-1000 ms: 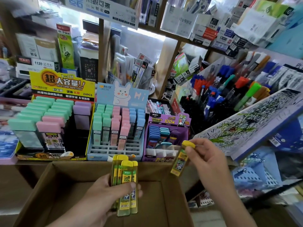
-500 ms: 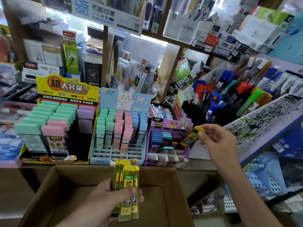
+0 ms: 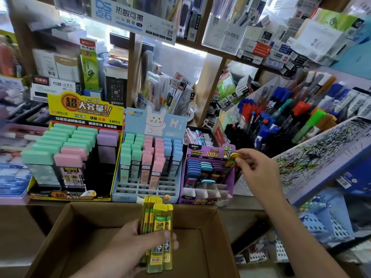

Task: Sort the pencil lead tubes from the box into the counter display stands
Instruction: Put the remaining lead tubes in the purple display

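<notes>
Right grip [image 3: 255, 167] pinches tilted yellow tube [image 3: 230, 163], cap up-right; left grip [image 3: 136, 243] clamps upright bundle [image 3: 158, 227]

The right hand [image 3: 255, 169] has swung away from the box [image 3: 222, 237], out to the purple stand's [image 3: 206, 197] far right corner. Its yellow-capped tube [image 3: 232, 160] now slants, lower end seemingly entering a back slot.

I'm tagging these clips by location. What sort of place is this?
Probably a stationery shop counter: printed display stands of pencil lead tubes, racks of pens and markers, and shelves crammed with boxed stock.
</notes>
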